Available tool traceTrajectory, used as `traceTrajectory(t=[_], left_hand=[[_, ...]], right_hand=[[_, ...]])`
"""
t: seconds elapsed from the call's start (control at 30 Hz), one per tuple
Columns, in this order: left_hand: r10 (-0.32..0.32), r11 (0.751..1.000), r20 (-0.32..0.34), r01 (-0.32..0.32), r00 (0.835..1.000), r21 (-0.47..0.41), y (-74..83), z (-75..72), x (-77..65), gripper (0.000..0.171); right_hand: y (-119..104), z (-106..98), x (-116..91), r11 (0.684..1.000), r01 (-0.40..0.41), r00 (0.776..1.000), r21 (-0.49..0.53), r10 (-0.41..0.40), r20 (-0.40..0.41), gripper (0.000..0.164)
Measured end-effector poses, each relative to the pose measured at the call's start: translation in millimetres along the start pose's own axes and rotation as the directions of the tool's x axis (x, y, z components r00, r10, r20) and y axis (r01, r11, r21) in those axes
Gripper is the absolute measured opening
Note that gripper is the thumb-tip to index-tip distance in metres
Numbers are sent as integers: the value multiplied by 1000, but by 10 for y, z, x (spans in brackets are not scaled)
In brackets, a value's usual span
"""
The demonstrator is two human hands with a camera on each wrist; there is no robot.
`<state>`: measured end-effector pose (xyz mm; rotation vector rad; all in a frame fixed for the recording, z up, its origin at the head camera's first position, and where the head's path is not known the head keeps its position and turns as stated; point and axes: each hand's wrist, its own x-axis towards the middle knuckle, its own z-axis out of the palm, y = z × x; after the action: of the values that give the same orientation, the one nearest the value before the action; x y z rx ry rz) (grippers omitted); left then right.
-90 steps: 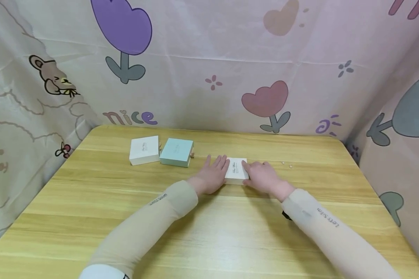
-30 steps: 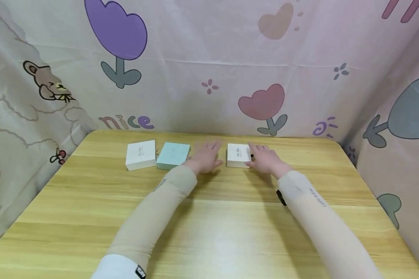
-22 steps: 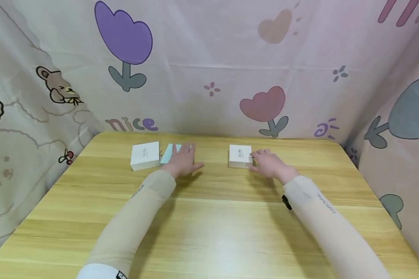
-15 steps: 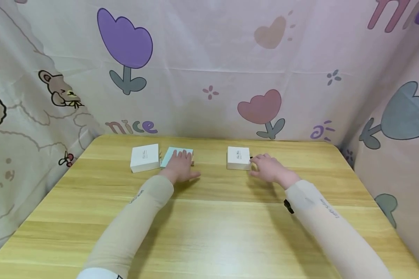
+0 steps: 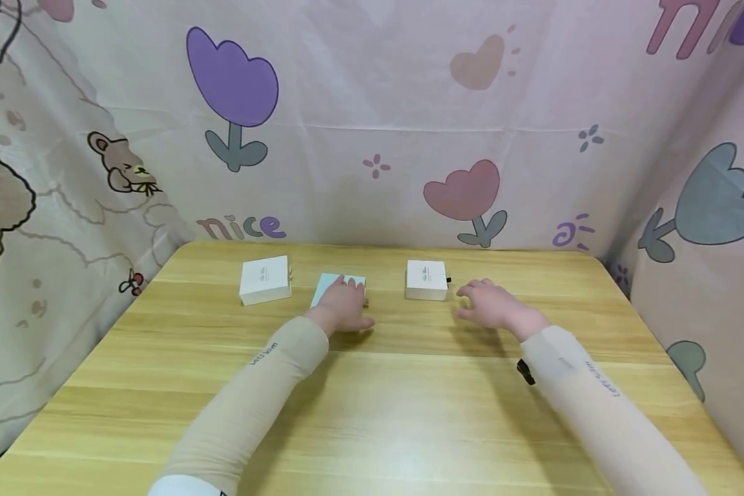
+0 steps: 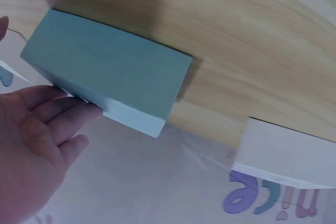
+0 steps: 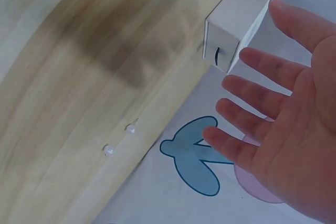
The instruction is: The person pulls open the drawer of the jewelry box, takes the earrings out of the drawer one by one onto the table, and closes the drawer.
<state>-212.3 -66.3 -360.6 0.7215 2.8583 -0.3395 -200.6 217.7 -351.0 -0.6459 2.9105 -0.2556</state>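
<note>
My left hand (image 5: 344, 306) lies over a teal box (image 5: 325, 283), its fingertips resting on the lid and its thumb out to the side. In the left wrist view, those fingers (image 6: 58, 107) touch the edge of the teal box (image 6: 110, 69). The hand hides much of the box in the head view. My right hand (image 5: 491, 304) hovers just right of a small white box (image 5: 426, 279), apart from it and holding nothing. A dark pull tab (image 7: 217, 56) shows on that box's side in the right wrist view.
A larger white box (image 5: 264, 279) stands at the back left of the wooden table (image 5: 384, 413). Two tiny pearl-like pieces (image 7: 131, 128) lie on the tabletop near the back edge. A printed curtain (image 5: 347, 89) hangs right behind the table.
The small white box has gone back on the table. My left hand has moved from it to the teal box, which has slid right. My right hand has drawn away from the small white box.
</note>
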Motion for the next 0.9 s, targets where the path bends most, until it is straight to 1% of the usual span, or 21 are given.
traceTrajectory(t=[0.07, 0.17, 0.27, 0.33, 0.4, 0.47, 0.6, 0.67, 0.7, 0.77, 0.87, 0.9], left_hand=[[20, 1000, -1, -20, 1000, 12, 63, -3, 21, 72], [49, 999, -7, -49, 999, 16, 154, -22, 58, 56], [66, 998, -2, -66, 998, -2, 246, -81, 94, 41], [77, 997, 7, -77, 997, -7, 318, -137, 109, 37], [91, 996, 18, -91, 996, -9, 400, -184, 119, 34], [107, 994, 37, -107, 994, 10, 499, -227, 119, 34], [127, 990, 50, -130, 991, 56, 686, -261, 113, 44], [131, 987, 54, -135, 990, 84, 749, -269, 114, 46], [130, 987, 55, -135, 990, 92, 767, -269, 116, 47], [124, 987, 58, -129, 991, 100, 783, -267, 110, 43], [108, 993, 35, -109, 994, 53, 748, -245, 71, 32], [100, 994, 21, -101, 995, 36, 719, -228, 56, 34]], right_hand=[[11, 8, -4, 1000, 0, 1000, -5, 0, 9, 50], [20, 18, -13, 1000, -5, 1000, -11, 5, 22, 49], [21, 20, -20, 1000, -10, 1000, -12, 10, 21, 49], [23, 22, -18, 1000, -12, 1000, -10, 12, 18, 50], [16, 18, -16, 1000, -8, 1000, -7, 8, 16, 49], [12, 17, -12, 1000, -10, 1000, -2, 10, 18, 49], [18, 15, -2, 1000, -13, 1000, -6, 13, 22, 49], [21, 12, -2, 1000, -11, 1000, -2, 11, 19, 50], [16, 9, -8, 1000, -3, 1000, -7, 3, 7, 50], [2, 0, -18, 1000, -3, 1000, 1, 3, 7, 50], [-13, -4, -26, 1000, 0, 1000, 3, 0, 9, 50], [-14, -2, -25, 1000, -3, 1000, 2, 3, 10, 50]])
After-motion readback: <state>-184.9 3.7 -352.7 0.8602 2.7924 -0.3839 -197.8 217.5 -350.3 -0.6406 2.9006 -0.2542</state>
